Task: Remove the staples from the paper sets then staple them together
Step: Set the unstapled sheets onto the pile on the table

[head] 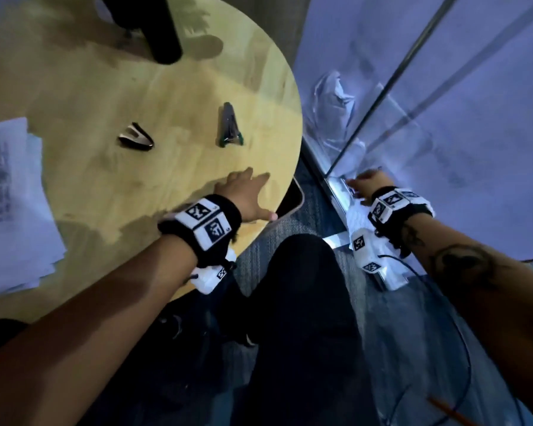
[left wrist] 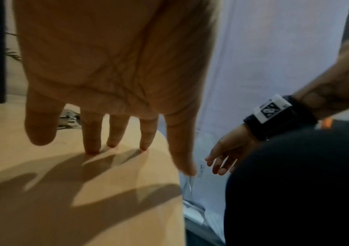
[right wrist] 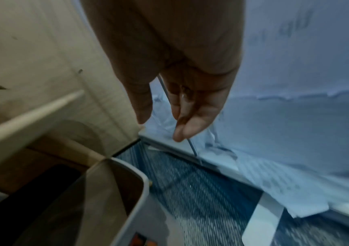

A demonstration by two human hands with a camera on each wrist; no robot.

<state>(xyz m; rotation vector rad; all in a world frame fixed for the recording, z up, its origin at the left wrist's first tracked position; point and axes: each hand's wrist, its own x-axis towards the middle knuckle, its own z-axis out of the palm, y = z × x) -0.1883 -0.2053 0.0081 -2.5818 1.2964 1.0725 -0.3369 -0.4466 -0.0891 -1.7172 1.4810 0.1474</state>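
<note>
Neither tool in use. Your left hand (head: pixel 246 192) rests flat, fingers spread, on the table (head: pixel 105 186); your right hand (head: pixel 365 186), fingers relaxed, grasping nothing, reaches toward loose paper on the floor (head: pixel 359 216). Staple remover (head: pixel 136 139) and stapler (head: pixel 229 126) lie untouched; paper stack (head: pixel 10 195) sits table-left. Task looks barely begun.
</note>
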